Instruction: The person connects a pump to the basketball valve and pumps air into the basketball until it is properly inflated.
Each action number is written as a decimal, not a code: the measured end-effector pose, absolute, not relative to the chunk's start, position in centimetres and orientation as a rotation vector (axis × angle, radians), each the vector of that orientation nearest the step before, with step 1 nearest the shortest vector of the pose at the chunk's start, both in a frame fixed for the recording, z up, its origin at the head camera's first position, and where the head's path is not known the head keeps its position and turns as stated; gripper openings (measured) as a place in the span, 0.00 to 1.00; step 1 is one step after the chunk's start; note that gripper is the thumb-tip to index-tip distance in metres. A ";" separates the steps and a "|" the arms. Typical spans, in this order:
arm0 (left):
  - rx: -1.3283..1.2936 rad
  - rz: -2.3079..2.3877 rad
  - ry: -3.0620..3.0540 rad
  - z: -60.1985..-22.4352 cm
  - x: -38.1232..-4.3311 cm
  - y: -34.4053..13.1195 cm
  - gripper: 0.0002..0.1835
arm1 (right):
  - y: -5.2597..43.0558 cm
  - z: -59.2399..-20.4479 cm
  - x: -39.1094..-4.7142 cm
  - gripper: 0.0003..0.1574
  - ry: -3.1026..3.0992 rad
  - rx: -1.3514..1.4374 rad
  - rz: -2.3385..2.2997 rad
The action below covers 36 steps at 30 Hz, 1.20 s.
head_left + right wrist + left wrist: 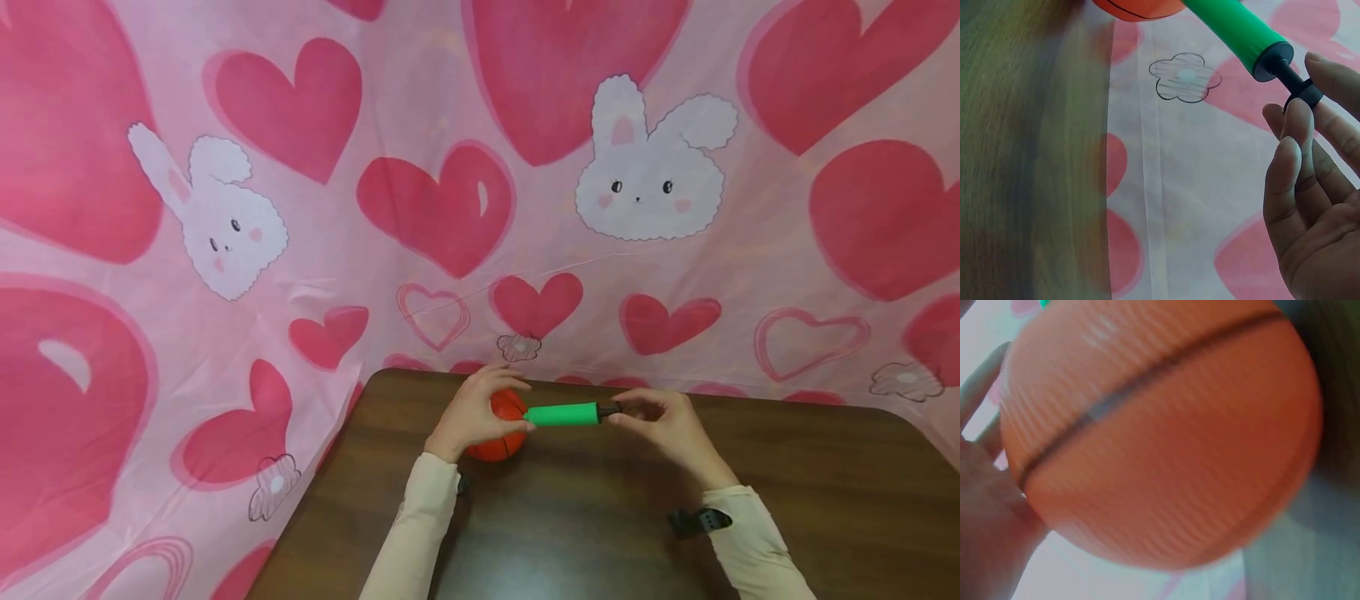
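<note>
A small orange basketball (495, 450) with dark seams is toward the back of the table, and it fills most of the left wrist view. My left hand (471, 412) holds it, fingers over the top and thumb along the near side, close to the tip of a green hand pump (562, 415). The pump lies level, its left end meeting the ball; the thumb covers part of that spot. At the other end, my right hand (667, 429) pinches the black handle (1305, 95) between thumb and fingers. A short length of dark rod shows between handle and green barrel.
The dark brown wooden table (555, 533) has rounded back corners. Behind and to the left hangs a pink cloth (450, 92) printed with hearts and rabbits, right at the table's edge. A black strap (701, 522) circles the right wrist.
</note>
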<state>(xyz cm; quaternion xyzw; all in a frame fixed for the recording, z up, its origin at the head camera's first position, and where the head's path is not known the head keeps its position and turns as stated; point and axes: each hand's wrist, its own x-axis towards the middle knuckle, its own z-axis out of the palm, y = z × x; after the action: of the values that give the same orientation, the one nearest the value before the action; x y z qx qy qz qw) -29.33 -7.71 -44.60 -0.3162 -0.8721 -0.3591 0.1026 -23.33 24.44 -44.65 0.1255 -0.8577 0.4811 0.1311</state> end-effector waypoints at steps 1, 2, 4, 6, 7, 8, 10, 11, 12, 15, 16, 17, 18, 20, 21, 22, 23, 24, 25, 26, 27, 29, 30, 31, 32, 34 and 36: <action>-0.927 -1.040 -2.605 -44.7 -29.4 -8.0 0.30 | 24.5 -44.7 -23.4 0.20 -2.496 0.357 1.395; -0.925 -1.027 -2.628 -44.9 -29.6 -8.2 0.32 | 24.5 -44.8 -23.5 0.20 -2.502 0.357 1.391; -0.920 -1.010 -2.665 -45.2 -29.8 -8.6 0.35 | 24.6 -44.9 -23.7 0.20 -2.510 0.358 1.385; -0.904 -0.996 -2.695 -45.6 -29.8 -9.0 0.36 | 24.6 -45.1 -23.8 0.20 -2.517 0.362 1.385; -0.892 -0.988 -2.707 -45.8 -29.8 -9.1 0.36 | 24.6 -45.1 -23.9 0.20 -2.521 0.362 1.385; -0.879 -0.978 -2.719 -46.0 -29.9 -9.3 0.36 | 24.7 -45.2 -23.9 0.20 -2.524 0.363 1.386; -0.854 -0.968 -2.734 -46.4 -29.9 -9.5 0.36 | 24.8 -45.4 -24.0 0.20 -2.530 0.367 1.390; -0.846 -0.967 -2.735 -46.5 -29.9 -9.6 0.35 | 24.8 -45.4 -24.1 0.20 -2.531 0.366 1.392; -0.838 -0.974 -2.733 -46.6 -29.9 -9.7 0.35 | 24.8 -45.5 -24.1 0.20 -2.532 0.369 1.396; -0.831 -1.013 -2.709 -47.0 -30.1 -10.1 0.34 | 25.0 -45.8 -24.4 0.21 -2.557 0.378 1.424; -0.830 -1.024 -2.699 -47.1 -30.2 -10.1 0.34 | 25.0 -45.9 -24.5 0.22 -2.573 0.383 1.433; -0.831 -1.040 -2.689 -47.2 -30.3 -10.2 0.33 | 25.0 -46.0 -24.6 0.23 -2.590 0.380 1.445; -0.830 -1.053 -2.682 -47.2 -30.4 -10.3 0.33 | 25.0 -46.2 -24.7 0.24 -2.610 0.384 1.458; -0.825 -1.071 -2.677 -47.3 -30.6 -10.5 0.33 | 25.1 -46.4 -24.8 0.26 -2.650 0.394 1.475; -0.821 -1.078 -2.677 -47.4 -30.6 -10.5 0.33 | 25.1 -46.5 -24.9 0.27 -2.664 0.400 1.481; -0.816 -1.081 -2.680 -47.4 -30.7 -10.6 0.33 | 25.0 -46.7 -25.0 0.27 -2.675 0.404 1.485; -0.811 -1.088 -2.682 -47.5 -30.7 -10.6 0.33 | 25.0 -46.8 -25.0 0.28 -2.685 0.409 1.488; -0.807 -1.095 -2.684 -47.6 -30.8 -10.6 0.33 | 25.0 -46.9 -25.0 0.28 -2.690 0.416 1.491; -0.804 -1.101 -2.682 -47.6 -30.8 -10.6 0.34 | 24.9 -47.0 -25.0 0.28 -2.692 0.424 1.486; -0.802 -1.107 -2.680 -47.7 -30.8 -10.6 0.34 | 24.9 -47.0 -25.0 0.27 -2.691 0.434 1.474; -0.800 -1.111 -2.678 -47.7 -30.8 -10.6 0.34 | 24.9 -47.1 -25.0 0.26 -2.691 0.439 1.458; -0.793 -1.119 -2.677 -47.8 -30.9 -10.7 0.34 | 24.8 -47.1 -24.9 0.24 -2.688 0.452 1.410; -0.790 -1.122 -2.678 -47.8 -30.9 -10.7 0.34 | 24.7 -47.1 -24.9 0.23 -2.687 0.456 1.366; -0.788 -1.124 -2.680 -47.9 -30.9 -10.7 0.34 | 24.7 -47.0 -24.9 0.22 -2.684 0.454 1.319; -0.786 -1.128 -2.682 -47.9 -30.9 -10.7 0.34 | 24.7 -46.9 -24.9 0.21 -2.686 0.450 1.271; -0.785 -1.132 -2.681 -47.9 -30.8 -10.7 0.34 | 24.5 -46.5 -25.0 0.21 -2.690 0.441 1.192; -0.788 -1.128 -2.679 -47.9 -30.8 -10.7 0.35 | 24.2 -46.0 -25.0 0.21 -2.694 0.433 1.128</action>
<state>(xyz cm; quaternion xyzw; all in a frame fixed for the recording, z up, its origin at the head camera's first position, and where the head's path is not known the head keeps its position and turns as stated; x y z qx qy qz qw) -30.81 -10.75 -47.94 -0.2610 -0.8877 -0.3736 0.0649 -25.01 24.18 -46.04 0.1459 -0.9083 0.3805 0.0944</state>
